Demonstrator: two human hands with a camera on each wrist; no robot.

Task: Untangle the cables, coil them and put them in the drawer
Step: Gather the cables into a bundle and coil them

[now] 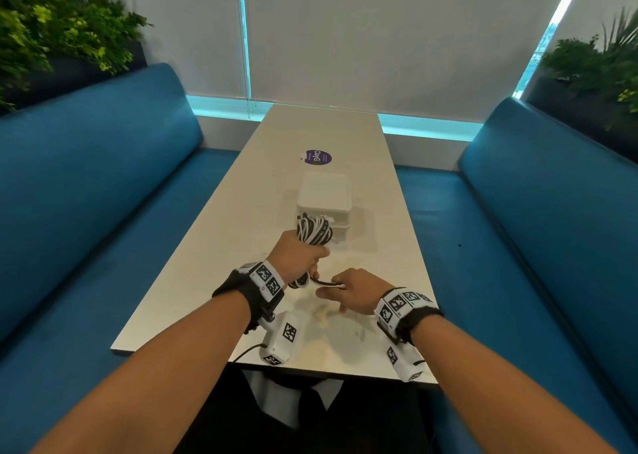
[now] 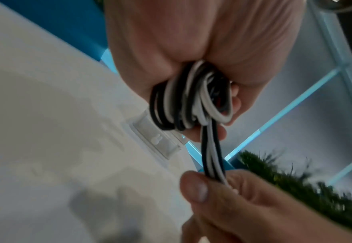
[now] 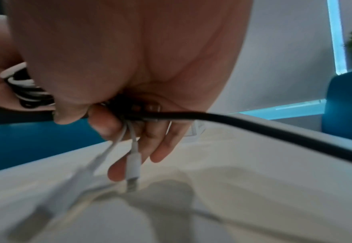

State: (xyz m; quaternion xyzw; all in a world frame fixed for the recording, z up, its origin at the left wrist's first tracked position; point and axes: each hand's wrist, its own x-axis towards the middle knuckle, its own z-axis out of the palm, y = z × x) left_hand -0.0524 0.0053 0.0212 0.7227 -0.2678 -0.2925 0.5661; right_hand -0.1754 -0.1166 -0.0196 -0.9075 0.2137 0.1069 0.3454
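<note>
My left hand grips a coiled bundle of black and white cables above the table; its loops stick out of the fist. A short run of cable ends stretches from the bundle to my right hand, which pinches them. Two white plugs dangle below the right fingers. The white drawer box stands just behind the bundle, its front closed.
The pale table runs between two blue benches. A round purple sticker lies beyond the box. Planters with green plants stand behind both benches. A thick black wrist-camera lead crosses the right wrist view.
</note>
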